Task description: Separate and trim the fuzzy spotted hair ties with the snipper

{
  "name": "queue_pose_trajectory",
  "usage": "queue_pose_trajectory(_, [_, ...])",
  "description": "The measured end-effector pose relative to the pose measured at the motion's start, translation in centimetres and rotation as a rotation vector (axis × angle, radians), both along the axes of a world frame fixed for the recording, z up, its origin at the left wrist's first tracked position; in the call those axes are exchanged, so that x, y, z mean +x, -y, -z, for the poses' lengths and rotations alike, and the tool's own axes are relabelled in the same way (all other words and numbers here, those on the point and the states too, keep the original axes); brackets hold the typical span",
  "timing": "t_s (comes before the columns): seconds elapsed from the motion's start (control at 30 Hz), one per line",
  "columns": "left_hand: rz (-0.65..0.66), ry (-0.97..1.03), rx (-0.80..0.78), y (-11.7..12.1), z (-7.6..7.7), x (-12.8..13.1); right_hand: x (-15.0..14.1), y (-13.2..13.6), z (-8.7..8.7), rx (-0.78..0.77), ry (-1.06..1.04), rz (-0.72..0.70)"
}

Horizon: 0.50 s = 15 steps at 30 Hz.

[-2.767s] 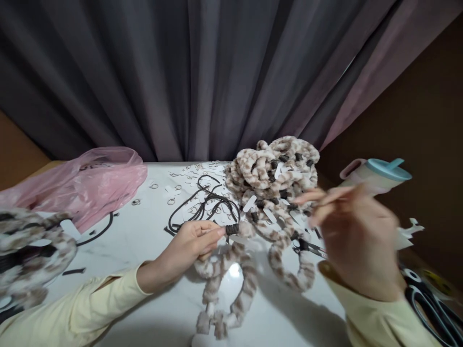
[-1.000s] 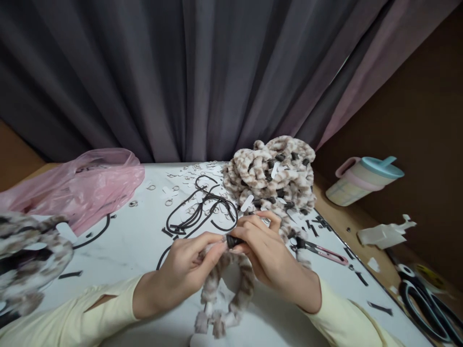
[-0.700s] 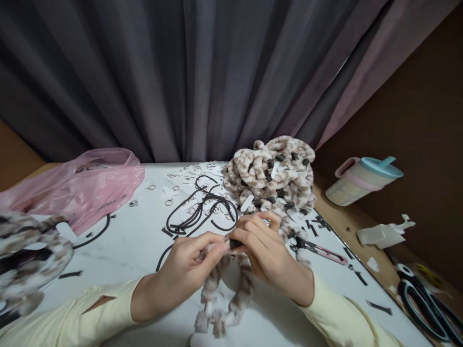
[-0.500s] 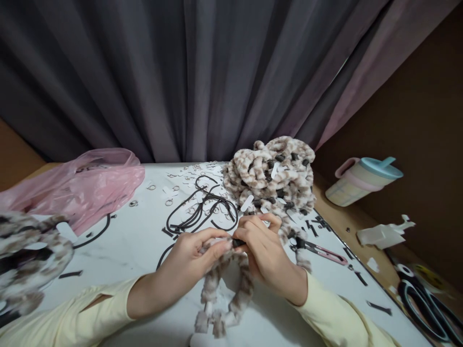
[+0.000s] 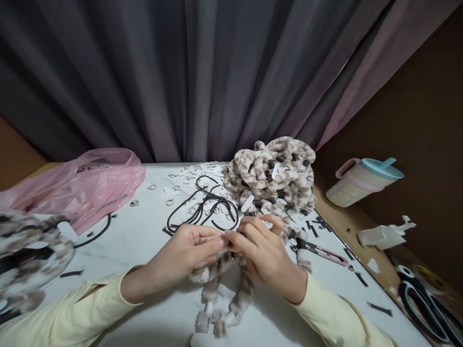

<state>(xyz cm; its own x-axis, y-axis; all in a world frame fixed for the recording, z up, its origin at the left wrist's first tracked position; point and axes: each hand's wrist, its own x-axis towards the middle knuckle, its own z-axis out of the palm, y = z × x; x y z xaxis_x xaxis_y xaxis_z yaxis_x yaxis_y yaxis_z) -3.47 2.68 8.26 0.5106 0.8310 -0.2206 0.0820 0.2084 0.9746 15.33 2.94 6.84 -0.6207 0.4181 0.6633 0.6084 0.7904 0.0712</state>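
Near the table's front, my left hand (image 5: 190, 249) is closed, with thumb and fingertips pinched on a fluffy brown-and-white plush strap (image 5: 238, 296). My right hand (image 5: 265, 253) is closed on the same strap, its fingertips meeting those of my left. The strap hangs in a loop below both hands, with its lower end lying on the table. What lies right between the fingertips is hidden by them. Just behind my right hand rises a heap of similar plush straps (image 5: 275, 168) with dark bands and white tags. Black cords (image 5: 202, 212) lie coiled beyond my left hand.
A pink plastic bag (image 5: 104, 185) and more plush straps (image 5: 54, 250) lie on the left. Small metal rings (image 5: 169, 202) are scattered at the back. To the right are pink-handled snips (image 5: 327, 254), short black pieces (image 5: 379, 308), a lidded cup (image 5: 356, 185), a white bottle (image 5: 383, 235) and scissors (image 5: 421, 303).
My left hand has shifted slightly left and down, its fingers bunching more. The dark piece seen between the fingertips is now covered. My right fingers have moved left over it.
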Motion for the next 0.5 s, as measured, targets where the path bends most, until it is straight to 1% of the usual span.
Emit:
queue_pose_trajectory(0.1, [-0.021, 0.003, -0.042, 0.1, -0.1, 0.1, 0.4, -0.6, 0.3, 0.178, 0.073, -0.031])
queue_pose_trajectory(0.2, [-0.009, 0.026, -0.075, 0.2, -0.1, 0.2, 0.7, -1.0, 0.9, 0.253, 0.055, -0.068])
queue_pose_trajectory(0.27, [0.007, 0.063, -0.091, 0.4, 0.0, 0.4, 0.6, -1.0, 1.3, 0.241, 0.018, -0.085])
queue_pose_trajectory(0.33, [0.024, 0.099, -0.116, 0.5, 0.2, 0.5, 0.5, -1.0, 1.7, 0.195, -0.023, -0.102])
queue_pose_trajectory(0.43, [0.029, 0.131, -0.144, 0.7, 0.5, 0.6, 0.1, -0.9, 2.2, 0.093, -0.09, -0.119])
queue_pose_trajectory(0.5, [0.008, 0.128, -0.12, 0.8, 0.7, 0.7, 0.0, -0.9, 2.3, 0.008, -0.136, -0.122])
